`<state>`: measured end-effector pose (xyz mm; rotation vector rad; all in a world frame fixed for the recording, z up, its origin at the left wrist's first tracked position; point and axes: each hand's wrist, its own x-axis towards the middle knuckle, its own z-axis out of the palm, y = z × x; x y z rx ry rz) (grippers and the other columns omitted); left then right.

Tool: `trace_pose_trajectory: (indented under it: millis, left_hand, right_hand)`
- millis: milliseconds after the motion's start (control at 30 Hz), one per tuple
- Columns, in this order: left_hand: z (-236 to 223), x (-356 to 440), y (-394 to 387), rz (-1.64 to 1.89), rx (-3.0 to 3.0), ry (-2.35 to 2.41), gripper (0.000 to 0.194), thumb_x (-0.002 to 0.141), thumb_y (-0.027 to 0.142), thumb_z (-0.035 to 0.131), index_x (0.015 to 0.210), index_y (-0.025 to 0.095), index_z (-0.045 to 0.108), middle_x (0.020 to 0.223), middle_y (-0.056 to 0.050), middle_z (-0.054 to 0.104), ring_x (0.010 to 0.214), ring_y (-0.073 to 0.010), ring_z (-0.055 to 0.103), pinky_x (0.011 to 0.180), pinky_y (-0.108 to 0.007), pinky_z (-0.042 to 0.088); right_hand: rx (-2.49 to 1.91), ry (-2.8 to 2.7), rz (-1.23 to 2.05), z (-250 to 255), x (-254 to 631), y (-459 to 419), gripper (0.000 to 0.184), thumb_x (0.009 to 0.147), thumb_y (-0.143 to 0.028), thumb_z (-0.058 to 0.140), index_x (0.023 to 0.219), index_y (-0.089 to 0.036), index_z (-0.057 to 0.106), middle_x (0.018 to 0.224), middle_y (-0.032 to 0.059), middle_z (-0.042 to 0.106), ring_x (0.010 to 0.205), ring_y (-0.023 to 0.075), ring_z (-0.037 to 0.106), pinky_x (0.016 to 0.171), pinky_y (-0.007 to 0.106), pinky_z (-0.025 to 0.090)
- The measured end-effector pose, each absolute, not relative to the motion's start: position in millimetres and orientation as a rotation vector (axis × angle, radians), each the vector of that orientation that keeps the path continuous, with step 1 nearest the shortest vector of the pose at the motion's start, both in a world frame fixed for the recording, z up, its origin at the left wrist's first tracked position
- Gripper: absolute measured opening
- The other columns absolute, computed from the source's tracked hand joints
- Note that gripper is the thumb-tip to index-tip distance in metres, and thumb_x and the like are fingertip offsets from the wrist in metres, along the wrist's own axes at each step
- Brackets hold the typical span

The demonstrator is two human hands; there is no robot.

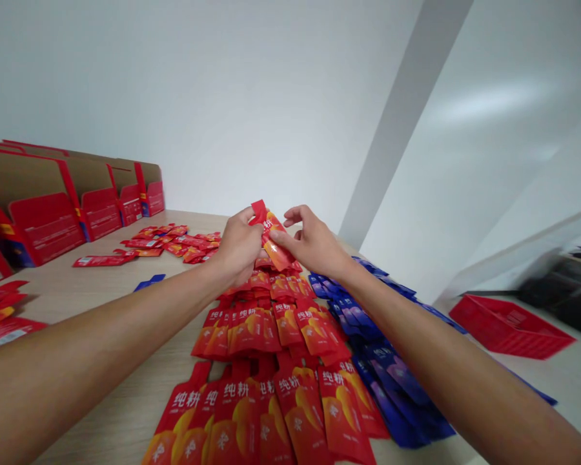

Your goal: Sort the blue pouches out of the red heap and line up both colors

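Observation:
A red pouch (277, 248) with yellow fruit printed on it is held up above the far rows of like pouches. My left hand (242, 242) grips its upper left side, thumb on the front. At its right edge, the thumb of my right hand (314, 244) lies on the pouch front, while the other fingers are bent and partly apart. Beneath and nearer to me, overlapping red pouches (252, 329) lie in rows with their printed faces up. To the right, under my right forearm, blue pouches (392, 368) lie in similar overlapping rows.
Red open-fronted cartons (48, 223) stand along the left. Loose red pouches (169, 242) are heaped behind my left forearm, with more at the left edge. A single blue pouch (149, 282) lies near them. A red basket (510, 326) sits beyond the table on the right.

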<state>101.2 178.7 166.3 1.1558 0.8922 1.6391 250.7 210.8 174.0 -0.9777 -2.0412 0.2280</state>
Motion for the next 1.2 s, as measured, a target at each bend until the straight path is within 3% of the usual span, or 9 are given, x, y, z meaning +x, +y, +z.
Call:
trace_pose_trajectory:
  millis: [67, 200, 400, 533, 700, 867, 967, 1100, 1200]
  left_hand:
    - [164.2, 104.3, 174.5, 1.576, 1.179, 0.875, 0.023, 0.084, 0.001, 0.059, 0.097, 0.019, 0.062, 0.073, 0.003, 0.066, 0.051, -0.0102, 0.060, 0.050, -0.020, 0.051]
    - [156.5, 110.3, 169.0, 1.452, 1.213, 0.930, 0.015, 0.089, 0.005, 0.064, 0.098, 0.017, 0.065, 0.078, -0.001, 0.074, 0.056, -0.0145, 0.070, 0.056, -0.026, 0.060]
    - [138.1, 90.3, 159.9, 1.052, 1.285, 1.263, 0.005, 0.098, 0.013, 0.059, 0.098, 0.019, 0.059, 0.076, -0.007, 0.079, 0.064, -0.0191, 0.078, 0.061, -0.027, 0.063]
    - [124.8, 50.0, 156.6, 0.993, 1.403, 1.450, 0.018, 0.086, 0.015, 0.067, 0.103, 0.019, 0.060, 0.079, -0.006, 0.080, 0.069, -0.0206, 0.079, 0.061, -0.026, 0.062]
    - [119.0, -18.8, 154.9, 1.004, 1.417, 1.626, 0.034, 0.068, 0.034, 0.076, 0.097, 0.021, 0.062, 0.081, -0.008, 0.080, 0.074, -0.0250, 0.079, 0.067, -0.032, 0.064]
    - [119.7, -96.0, 152.6, 1.026, 1.419, 1.819, 0.046, 0.059, 0.044, 0.082, 0.096, 0.024, 0.065, 0.091, -0.010, 0.083, 0.087, -0.0324, 0.081, 0.076, -0.038, 0.066]
    - [126.0, -146.4, 144.9, 0.995, 1.451, 2.027, 0.038, 0.071, 0.044, 0.079, 0.098, 0.021, 0.067, 0.091, -0.011, 0.082, 0.085, -0.0309, 0.080, 0.077, -0.039, 0.066]
    - [140.4, -217.6, 123.7, 0.914, 1.480, 2.378, 0.032, 0.090, 0.037, 0.067, 0.112, 0.014, 0.067, 0.094, -0.013, 0.081, 0.090, -0.0271, 0.079, 0.088, -0.039, 0.063]
    - [136.4, -262.2, 107.4, 0.685, 1.448, 2.674, 0.029, 0.088, 0.037, 0.067, 0.105, 0.014, 0.072, 0.102, -0.014, 0.081, 0.115, -0.0374, 0.073, 0.108, -0.048, 0.054]
  right_hand:
    - [-1.043, -1.954, 0.433, 175.2, 259.6, 212.1, 0.035, 0.092, -0.040, 0.076, 0.114, -0.016, 0.061, 0.100, 0.0058, 0.072, 0.062, 0.0119, 0.056, 0.060, 0.028, 0.044]
    - [-1.094, -1.869, 0.901, 172.5, 274.5, 211.7, 0.030, 0.085, -0.042, 0.082, 0.084, -0.018, 0.064, 0.061, -0.0030, 0.060, 0.049, 0.0095, 0.047, 0.048, 0.024, 0.033]
    - [-1.218, -1.726, 1.215, 137.0, 292.5, 211.7, 0.043, 0.068, -0.043, 0.095, 0.070, -0.019, 0.059, 0.055, -0.0049, 0.054, 0.047, 0.0058, 0.036, 0.046, 0.021, 0.023]
    - [-1.355, -1.778, 1.293, 99.1, 294.0, 207.1, 0.047, 0.076, -0.035, 0.086, 0.059, -0.022, 0.044, 0.047, -0.0094, 0.037, 0.044, 0.0043, 0.026, 0.045, 0.021, 0.015]
    - [-1.427, -1.855, 1.338, 69.1, 284.1, 204.1, 0.047, 0.082, -0.034, 0.077, 0.058, -0.024, 0.037, 0.047, -0.0090, 0.032, 0.044, 0.0061, 0.028, 0.045, 0.022, 0.017]
    - [-1.467, -1.980, 1.270, 60.0, 277.5, 204.8, 0.049, 0.080, -0.049, 0.074, 0.058, -0.025, 0.038, 0.048, -0.0085, 0.032, 0.045, 0.0079, 0.029, 0.047, 0.023, 0.022]
    - [-1.442, -2.125, 1.076, 64.7, 279.8, 203.7, 0.049, 0.078, -0.052, 0.075, 0.053, -0.023, 0.044, 0.047, -0.0052, 0.040, 0.048, 0.0098, 0.034, 0.051, 0.025, 0.024]
    - [-1.459, -2.360, 0.437, 80.4, 285.1, 210.9, 0.040, 0.087, -0.054, 0.065, 0.062, -0.022, 0.064, 0.058, 0.0032, 0.063, 0.054, 0.0173, 0.055, 0.056, 0.029, 0.033]
    - [-1.442, -2.422, 0.239, 87.8, 284.0, 214.8, 0.039, 0.093, -0.051, 0.057, 0.067, -0.024, 0.067, 0.061, 0.0044, 0.068, 0.056, 0.0214, 0.063, 0.058, 0.032, 0.038]
